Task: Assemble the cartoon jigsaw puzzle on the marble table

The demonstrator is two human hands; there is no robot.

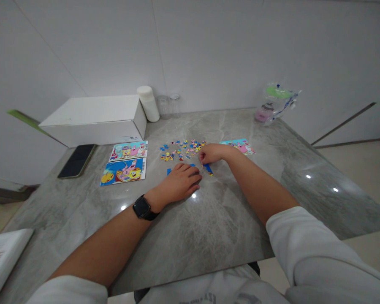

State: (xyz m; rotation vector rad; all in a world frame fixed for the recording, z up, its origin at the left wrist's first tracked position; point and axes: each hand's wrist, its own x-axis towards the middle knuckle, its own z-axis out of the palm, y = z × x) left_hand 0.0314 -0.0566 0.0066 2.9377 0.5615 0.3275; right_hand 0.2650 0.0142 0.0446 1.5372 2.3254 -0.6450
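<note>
My left hand lies palm down on the table with its fingers stretched out, over blue joined puzzle pieces that it partly covers. Just to its right, my right hand is closed in a pinch, and whatever its fingertips hold is too small to tell. Below those fingertips is a blue strip of puzzle with some yellow at its end. Beyond both hands are scattered many-coloured loose puzzle pieces; my right hand hides some. A cartoon picture card shows partly behind my right wrist.
Two cartoon cards lie left of the pieces, near a black phone. Along the wall stand a white box, a white bottle and two clear glasses. A plastic-wrapped cup is at the back right.
</note>
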